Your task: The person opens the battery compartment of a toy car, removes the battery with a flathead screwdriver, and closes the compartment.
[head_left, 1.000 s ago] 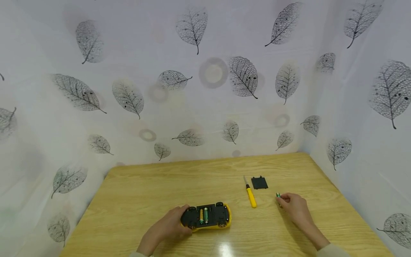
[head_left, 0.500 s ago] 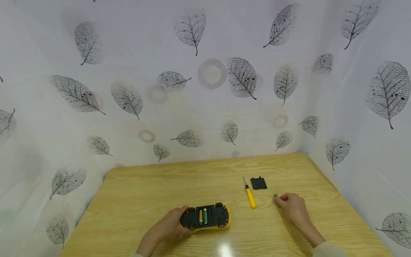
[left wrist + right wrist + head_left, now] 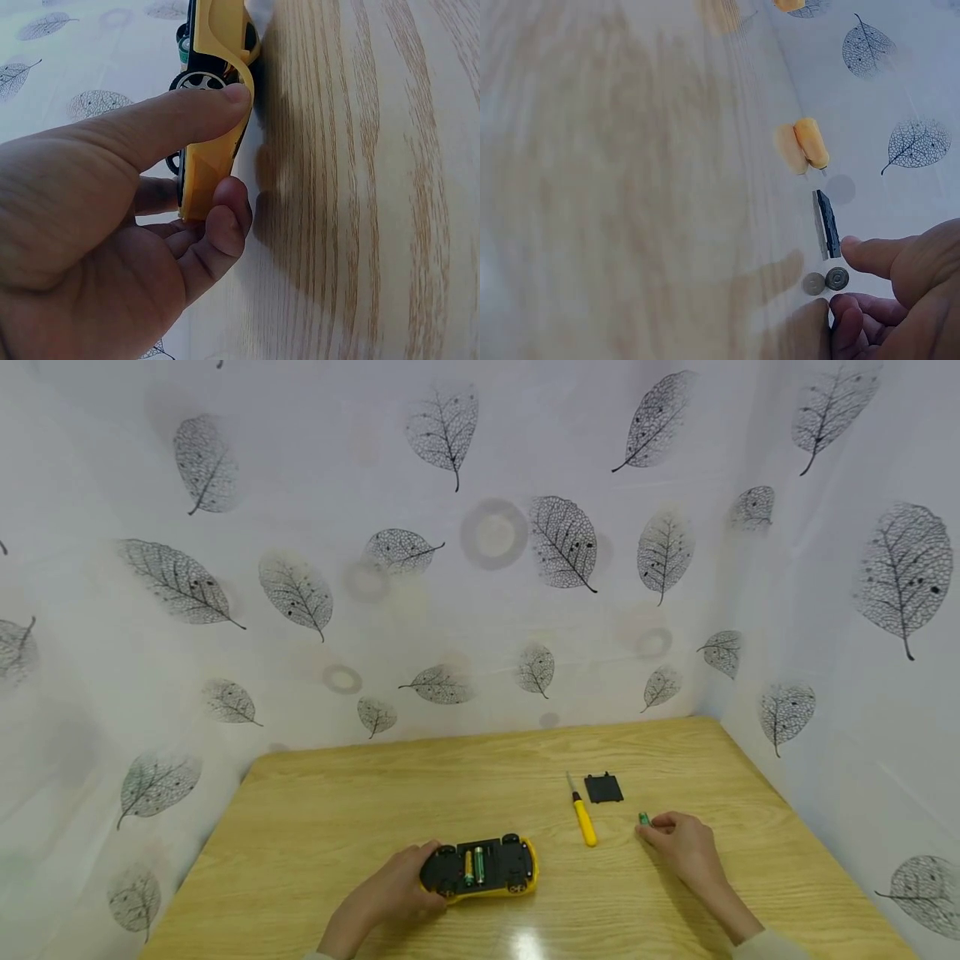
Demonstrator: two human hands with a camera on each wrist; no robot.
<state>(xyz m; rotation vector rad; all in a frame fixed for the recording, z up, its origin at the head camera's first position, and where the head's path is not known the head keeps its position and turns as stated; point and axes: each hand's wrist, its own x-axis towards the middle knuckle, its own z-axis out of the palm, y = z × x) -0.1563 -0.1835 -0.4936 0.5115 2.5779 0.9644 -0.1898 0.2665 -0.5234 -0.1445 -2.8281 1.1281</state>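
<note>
In the head view my left hand (image 3: 405, 881) grips one end of a yellow toy car (image 3: 534, 864), turned underside up. Two batteries (image 3: 478, 865) show in the opening in its black base. The left wrist view shows the thumb (image 3: 191, 116) across the car's side by a wheel (image 3: 201, 80), fingers under its end. My right hand (image 3: 686, 847) rests low over the table by a small green battery (image 3: 643, 818). In the right wrist view the battery's round end (image 3: 838, 278) sits at the tabletop between thumb and fingers, with a gap on the thumb's side.
A screwdriver with a yellow handle (image 3: 584, 823) lies between the car and the right hand. Beside it lies a flat black battery cover (image 3: 603, 788). The wooden table (image 3: 360, 793) ends at a leaf-patterned curtain (image 3: 345, 635) on the back and sides.
The right hand has shifted slightly left with the battery, and its fingers have loosened around it. The left hand and the toy car have stayed in place.
</note>
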